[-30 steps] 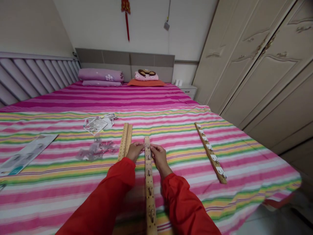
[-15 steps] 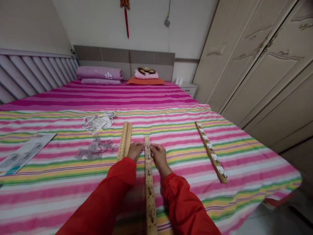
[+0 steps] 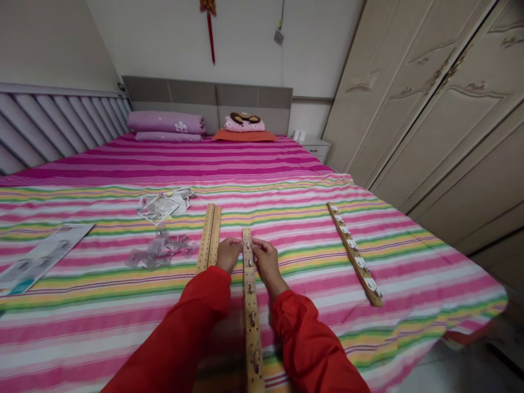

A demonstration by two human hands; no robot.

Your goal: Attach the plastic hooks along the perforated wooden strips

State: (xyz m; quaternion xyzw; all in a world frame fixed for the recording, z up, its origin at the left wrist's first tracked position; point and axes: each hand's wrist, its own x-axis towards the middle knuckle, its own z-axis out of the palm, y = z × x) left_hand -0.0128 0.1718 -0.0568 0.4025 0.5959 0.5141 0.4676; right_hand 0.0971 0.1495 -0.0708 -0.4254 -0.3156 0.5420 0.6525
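Note:
A long wooden strip (image 3: 250,303) with dotted holes lies lengthwise in front of me, bearing a row of small metal hooks. At its far end is the farthest hook (image 3: 247,246). My left hand (image 3: 229,254) is closed at the left side of this hook, thumb and fingertips pressed together at the strip's edge. From the right, my right hand (image 3: 266,261) pinches at the same hook. The fingers partly hide the hook's base. Left of my left hand, two bare dotted wooden strips (image 3: 209,234) lie side by side.
On the right lies another wooden strip (image 3: 354,254) with white-backed hooks. To the left are small plastic packets of hooks (image 3: 164,250), torn packaging (image 3: 166,204) and a long flat package (image 3: 47,259). Everything rests on a striped bedsheet (image 3: 135,338); wardrobe doors (image 3: 413,125) stand to the right.
The farthest hook shows more plainly between my fingertips, where a pale, clear patch was before. My left hand has shifted very slightly; my right hand stays nearly in place.

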